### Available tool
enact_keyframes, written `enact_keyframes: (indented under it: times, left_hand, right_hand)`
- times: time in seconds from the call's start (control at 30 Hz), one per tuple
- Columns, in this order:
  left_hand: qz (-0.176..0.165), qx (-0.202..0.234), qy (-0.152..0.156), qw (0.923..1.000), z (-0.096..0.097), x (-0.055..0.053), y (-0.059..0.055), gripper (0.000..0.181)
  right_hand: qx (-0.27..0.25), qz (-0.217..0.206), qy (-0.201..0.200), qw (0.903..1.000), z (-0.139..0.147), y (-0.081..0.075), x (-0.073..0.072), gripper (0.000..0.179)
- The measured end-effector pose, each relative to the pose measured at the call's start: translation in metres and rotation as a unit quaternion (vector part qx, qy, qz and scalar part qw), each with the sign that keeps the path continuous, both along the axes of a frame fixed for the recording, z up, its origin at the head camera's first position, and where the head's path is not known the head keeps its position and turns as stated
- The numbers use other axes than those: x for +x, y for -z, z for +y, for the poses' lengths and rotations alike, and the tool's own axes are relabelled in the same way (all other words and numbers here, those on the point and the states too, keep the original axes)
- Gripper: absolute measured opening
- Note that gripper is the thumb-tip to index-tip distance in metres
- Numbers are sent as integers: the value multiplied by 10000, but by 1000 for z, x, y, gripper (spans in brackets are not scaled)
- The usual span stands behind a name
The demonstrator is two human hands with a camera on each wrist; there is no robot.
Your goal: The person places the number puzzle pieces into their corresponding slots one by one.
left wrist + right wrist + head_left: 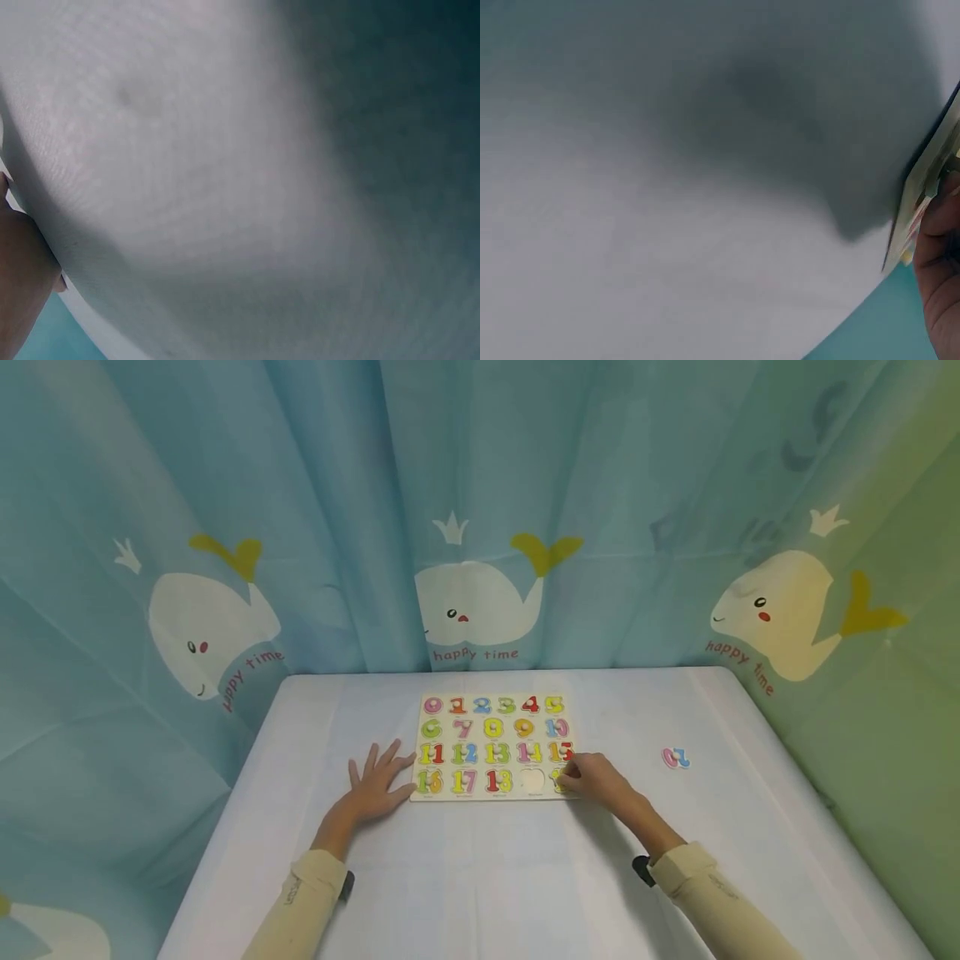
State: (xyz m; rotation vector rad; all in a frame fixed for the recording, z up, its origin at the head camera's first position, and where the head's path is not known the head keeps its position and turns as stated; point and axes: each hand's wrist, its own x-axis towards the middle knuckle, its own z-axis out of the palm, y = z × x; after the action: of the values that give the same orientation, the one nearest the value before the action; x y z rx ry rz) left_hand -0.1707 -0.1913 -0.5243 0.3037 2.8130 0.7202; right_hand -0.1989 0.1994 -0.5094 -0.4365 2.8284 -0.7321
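Note:
A wooden number puzzle board lies on the white-covered table, filled with coloured number pieces apart from a bare recess in the bottom row. My left hand rests flat with fingers spread, its fingertips at the board's left edge; part of it shows in the left wrist view. Over the bottom right corner, my right hand pinches a yellowish number piece, mostly hidden by the fingers. In the right wrist view, that hand is beside the board's edge.
A loose pink and blue number 20 piece lies upside down on the table, right of the board. The table has a white cloth. Behind it hangs a blue curtain with whale prints.

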Motion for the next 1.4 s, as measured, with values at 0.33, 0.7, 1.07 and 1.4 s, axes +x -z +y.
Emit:
enact_keyframes:
  times: [0.33,0.7,1.07,1.4]
  left_hand:
    - [23,29,3,10000,-1,-1,-1,58]
    - [56,34,7,10000,-1,2,1,58]
    - [-22,101,-20,9999,2,3,-1,57]
    - [6,22,-39,10000,1,1,-1,58]
  right_hand:
    - [-155,34,-1,9999,-42,3,-3,13]
    - [-84,-419,201,9989,-53,1,2,18]
    - [-643,-68,176,9978,-25,5,5,13]
    - [-353,821,875,9921,62,3,-7,12]
